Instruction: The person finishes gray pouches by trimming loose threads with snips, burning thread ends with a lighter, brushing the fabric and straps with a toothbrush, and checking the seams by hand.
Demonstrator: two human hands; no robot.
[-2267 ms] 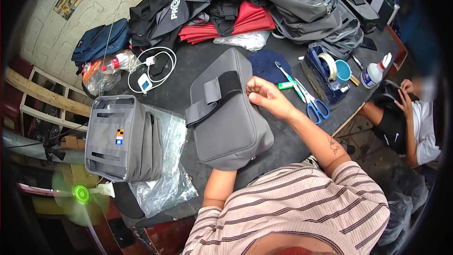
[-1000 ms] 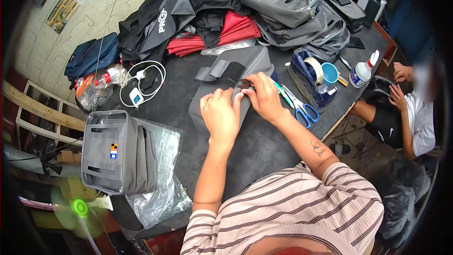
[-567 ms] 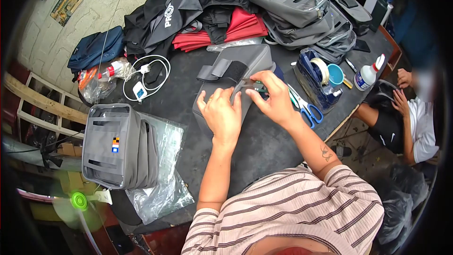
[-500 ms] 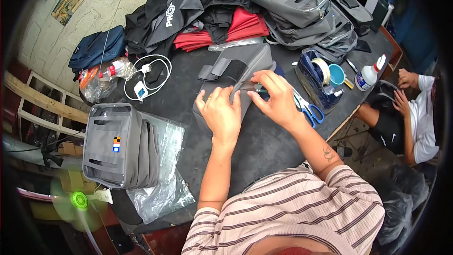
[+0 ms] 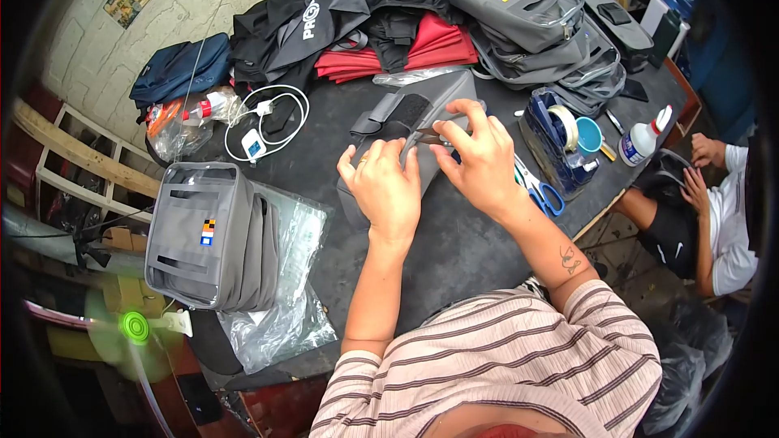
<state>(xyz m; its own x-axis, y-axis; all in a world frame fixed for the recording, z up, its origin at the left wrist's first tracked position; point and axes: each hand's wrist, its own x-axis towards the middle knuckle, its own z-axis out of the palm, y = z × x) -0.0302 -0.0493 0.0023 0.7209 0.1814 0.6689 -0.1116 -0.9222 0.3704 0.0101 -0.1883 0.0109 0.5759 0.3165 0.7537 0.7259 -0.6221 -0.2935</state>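
A grey bag [image 5: 445, 100] with black hook-and-loop strips lies on the dark table before me. My left hand [image 5: 388, 186] is closed on its near edge, the fabric pinched between thumb and fingers. Held in my right hand [image 5: 483, 156] between thumb and fingers is a small pair of metal thread snips [image 5: 430, 137], its blades pointing left at the bag's edge seam. The fingers partly cover the snips. Blue-handled scissors [image 5: 545, 193] lie just right of my right hand.
Stacked grey bags [image 5: 207, 235] rest on clear plastic [image 5: 296, 276] at left. A charging cable [image 5: 307, 118], red fabric [image 5: 438, 49] and more bags [image 5: 519, 8] line the back. A tape holder [image 5: 540, 142] and white bottle [image 5: 641, 142] stand right. Another person [image 5: 726, 219] sits beyond the table edge.
The view has shifted slightly, so the table things appear a little further right. My right hand has moved a little up, and the snips stay at the bag's edge.
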